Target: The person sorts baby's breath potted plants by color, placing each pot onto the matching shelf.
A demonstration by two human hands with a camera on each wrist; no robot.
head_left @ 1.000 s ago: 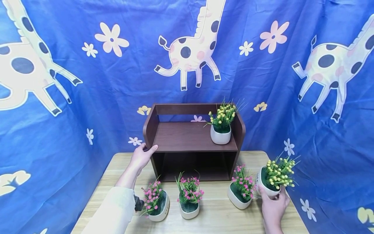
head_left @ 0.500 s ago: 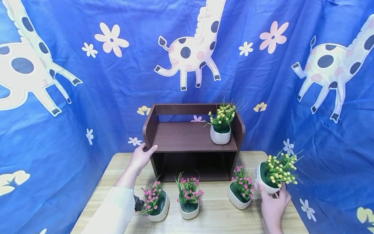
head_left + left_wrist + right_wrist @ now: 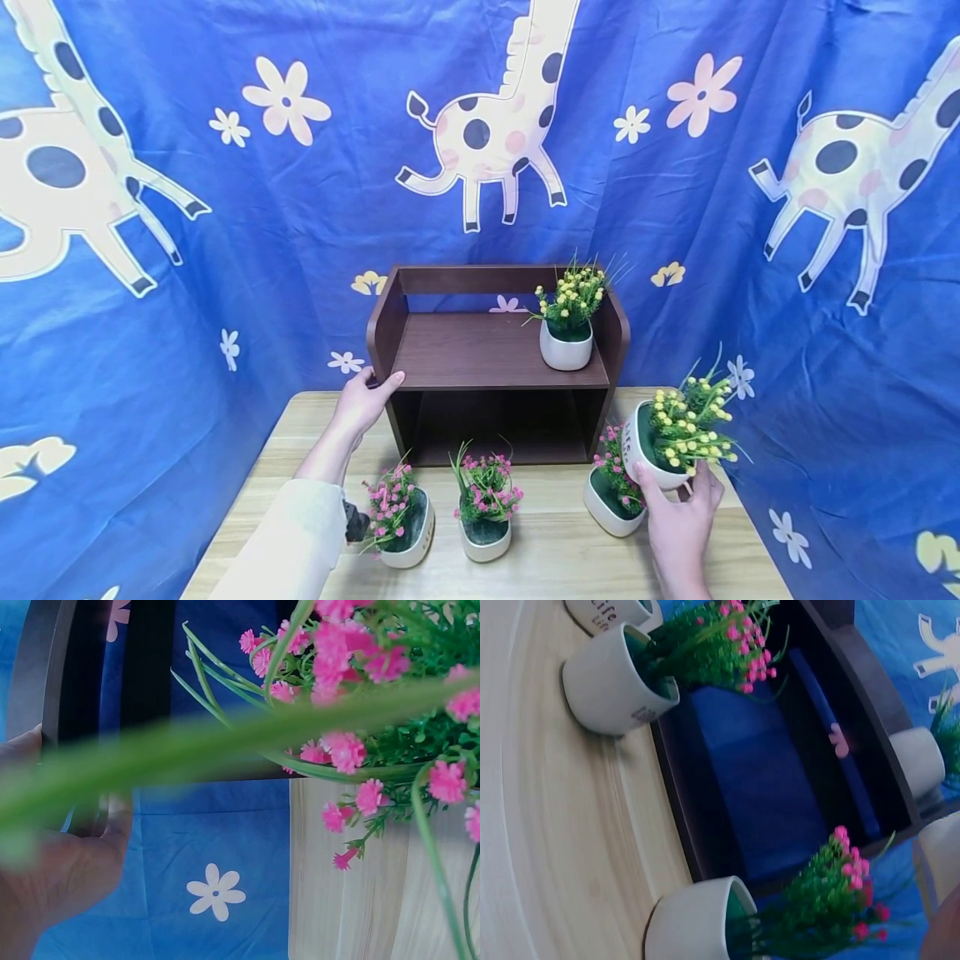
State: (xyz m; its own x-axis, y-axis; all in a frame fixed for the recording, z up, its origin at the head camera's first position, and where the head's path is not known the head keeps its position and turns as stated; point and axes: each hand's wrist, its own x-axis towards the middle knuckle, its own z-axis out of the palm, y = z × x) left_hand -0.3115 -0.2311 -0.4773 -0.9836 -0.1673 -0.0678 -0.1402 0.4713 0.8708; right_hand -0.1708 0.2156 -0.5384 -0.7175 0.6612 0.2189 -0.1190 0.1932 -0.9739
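My left hand (image 3: 365, 406) grips the left side panel of a dark brown two-tier shelf (image 3: 480, 354), thumb over the upper board's front corner. In my right hand (image 3: 682, 521) is a white pot of yellow flowers (image 3: 660, 446), tilted and raised above the table's right side. It partly covers a pot of pink flowers (image 3: 615, 508) standing behind it. Another pot of yellow flowers (image 3: 567, 342) stands on the upper board at the right. In the right wrist view, only a bit of the hand (image 3: 943, 934) and the held pot's edge show.
Two more pots of pink flowers, one at left (image 3: 408, 529) and one near the middle (image 3: 486, 533), stand before the shelf on the wooden table (image 3: 547, 567). A blue curtain (image 3: 337, 208) with giraffes hangs around the table.
My right hand has carried the pot of yellow flowers up a little and then left, in front of the right pink-flowered pot. The left hand keeps its grip on the shelf.
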